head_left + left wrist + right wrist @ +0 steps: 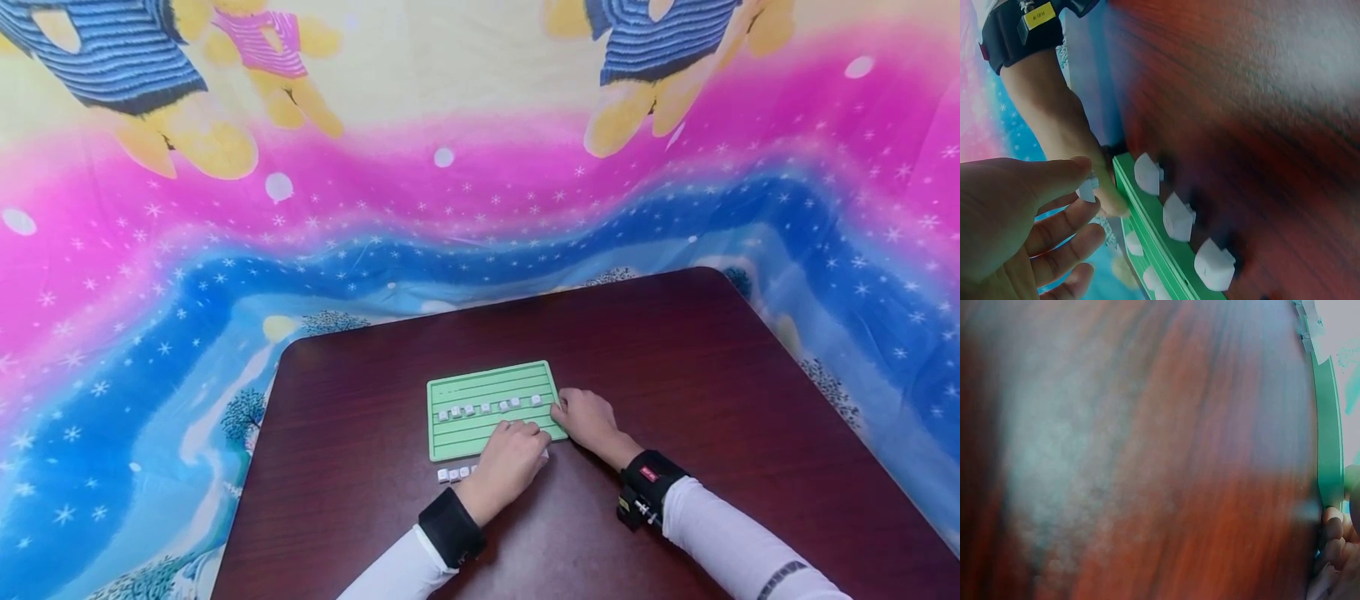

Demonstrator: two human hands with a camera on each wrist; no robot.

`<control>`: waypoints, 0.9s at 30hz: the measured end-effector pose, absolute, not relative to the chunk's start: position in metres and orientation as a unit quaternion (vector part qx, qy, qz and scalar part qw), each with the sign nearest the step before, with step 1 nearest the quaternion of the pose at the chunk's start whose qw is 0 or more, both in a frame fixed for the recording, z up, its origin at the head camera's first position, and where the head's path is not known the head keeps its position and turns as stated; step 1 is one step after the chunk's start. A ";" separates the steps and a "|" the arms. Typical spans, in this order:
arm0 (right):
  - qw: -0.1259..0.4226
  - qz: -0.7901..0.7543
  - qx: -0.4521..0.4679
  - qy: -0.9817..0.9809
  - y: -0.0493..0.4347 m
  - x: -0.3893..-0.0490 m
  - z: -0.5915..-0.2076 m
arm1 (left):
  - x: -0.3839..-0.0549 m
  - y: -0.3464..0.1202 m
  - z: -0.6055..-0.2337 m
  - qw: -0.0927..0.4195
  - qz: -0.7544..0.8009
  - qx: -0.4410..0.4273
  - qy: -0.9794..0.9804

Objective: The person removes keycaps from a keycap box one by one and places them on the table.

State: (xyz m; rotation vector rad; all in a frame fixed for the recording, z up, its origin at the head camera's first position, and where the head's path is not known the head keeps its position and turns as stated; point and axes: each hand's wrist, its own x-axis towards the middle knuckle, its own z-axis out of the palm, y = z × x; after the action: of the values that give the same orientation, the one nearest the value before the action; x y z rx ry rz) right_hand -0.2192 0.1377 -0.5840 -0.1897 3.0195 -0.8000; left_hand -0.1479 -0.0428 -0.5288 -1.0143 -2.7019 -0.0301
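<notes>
Head: left hand [510, 467] at green board's [461, 443] 5 o'clock; right hand [591, 418] gripping its 3 o'clock edge.

Left wrist: thumb and forefinger clamped on a white piece [1087, 190]. Probably light, stiff, slick; pinch opposite sides.

Right wrist: fingers curled round board's 6 o'clock end; likely rigid.

Marks on the white cubes [469, 410], the yellow label [1039, 17] and the red tag [649, 473] of the right wristband [667, 472] are unreadable.
</notes>
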 end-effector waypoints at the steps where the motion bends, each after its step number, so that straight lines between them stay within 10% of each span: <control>1: 0.006 -0.255 -0.060 0.965 0.138 -0.219 -0.584 | -0.148 -0.042 -0.529 0.131 -0.010 -0.351 -0.927; 27: 0.004 -0.258 -0.069 0.964 0.138 -0.218 -0.583 | -0.148 -0.015 -0.545 0.146 0.026 -0.384 -0.911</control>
State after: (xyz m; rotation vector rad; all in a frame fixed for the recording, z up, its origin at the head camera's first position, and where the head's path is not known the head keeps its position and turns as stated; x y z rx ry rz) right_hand -0.2181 0.1380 -0.5830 -0.2159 3.0193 -0.8093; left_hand -0.1477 -0.0145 -0.5446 -1.1058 -2.6248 0.0743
